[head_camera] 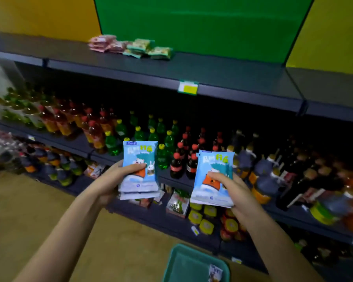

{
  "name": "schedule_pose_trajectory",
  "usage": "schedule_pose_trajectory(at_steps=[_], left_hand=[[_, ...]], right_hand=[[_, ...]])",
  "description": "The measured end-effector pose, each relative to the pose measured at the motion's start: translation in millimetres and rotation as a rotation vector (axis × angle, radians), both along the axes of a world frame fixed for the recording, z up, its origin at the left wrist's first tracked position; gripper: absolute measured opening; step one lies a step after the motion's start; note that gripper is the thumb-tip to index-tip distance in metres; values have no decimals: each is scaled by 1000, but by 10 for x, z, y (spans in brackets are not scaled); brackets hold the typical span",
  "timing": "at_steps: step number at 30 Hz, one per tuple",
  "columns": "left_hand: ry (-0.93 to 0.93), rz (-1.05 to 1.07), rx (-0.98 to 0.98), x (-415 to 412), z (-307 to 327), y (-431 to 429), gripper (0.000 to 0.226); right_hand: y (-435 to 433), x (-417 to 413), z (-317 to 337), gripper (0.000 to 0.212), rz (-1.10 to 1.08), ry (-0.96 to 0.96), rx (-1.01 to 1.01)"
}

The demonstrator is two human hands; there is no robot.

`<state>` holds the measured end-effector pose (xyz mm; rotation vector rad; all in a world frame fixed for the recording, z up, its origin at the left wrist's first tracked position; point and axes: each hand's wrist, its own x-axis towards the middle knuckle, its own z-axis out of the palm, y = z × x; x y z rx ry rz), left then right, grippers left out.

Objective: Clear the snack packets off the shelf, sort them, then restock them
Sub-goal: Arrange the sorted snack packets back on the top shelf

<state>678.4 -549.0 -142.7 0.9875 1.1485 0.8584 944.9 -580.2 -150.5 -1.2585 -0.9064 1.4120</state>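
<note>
Before the shelf [212,74], pale-blue snack packets [140,157], cartoon-printed

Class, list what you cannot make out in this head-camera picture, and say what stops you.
- Number of blue packets in the left hand and right hand: head view, front packets and fingers hide those behind.
- Green basket contents: head view, cut off by the bottom edge.
- Price label text: head view, blurred.
- Print on the top-shelf packets: head view, too small.
</note>
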Motion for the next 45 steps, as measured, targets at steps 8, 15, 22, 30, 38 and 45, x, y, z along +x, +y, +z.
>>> schedule_pose_trajectory(at_steps=[8, 15, 22, 30, 38, 45], left_hand=[[13, -39, 89, -690, 529, 599, 29], [10, -180, 179, -1038, 1251, 1557, 19], [-54, -294, 99, -695, 1688, 2459, 27], [28, -410, 179, 34, 1883, 3533, 46], [159, -395, 167, 740, 1991, 4440, 29], [321, -347, 199, 1081, 1834, 4860, 30]], right_hand=[[525, -672, 544, 11, -70, -13, 107], [1238, -1083, 1254, 9, -195, 6, 248], [1937, -987, 1708, 14, -271, -1, 131], [2909, -557, 1788, 9, -381, -85, 109], [3885, -120, 1855, 14, -438, -218, 66], [4485, 141, 1660, 17, -500, -419, 15]])
